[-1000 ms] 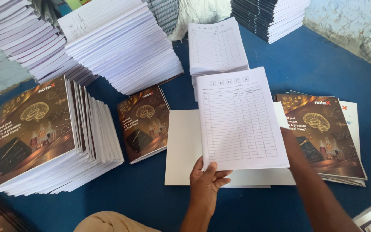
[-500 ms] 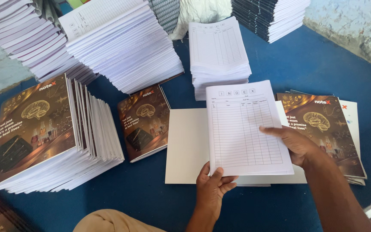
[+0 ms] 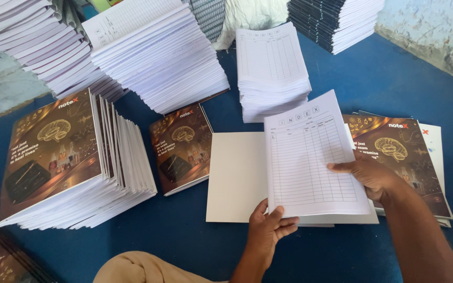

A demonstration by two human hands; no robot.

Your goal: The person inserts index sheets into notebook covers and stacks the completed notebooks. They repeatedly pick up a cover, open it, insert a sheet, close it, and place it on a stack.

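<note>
Blue surface (image 3: 405, 84): left hand (image 3: 268, 230) pinches ruled index sheet (image 3: 310, 157) bottom edge, right hand (image 3: 373, 175) grasps its side; best squared onto blank open cover (image 3: 237, 175).

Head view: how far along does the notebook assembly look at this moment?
Done: a tall stack of covered notebooks sits at left. In hand: left hand and right hand hold a ruled page block over an opened blank cover. Left: the uncovered page stack and loose covers remain.

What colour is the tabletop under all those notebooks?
Deep blue tabletop, clearest in the head view.
</note>
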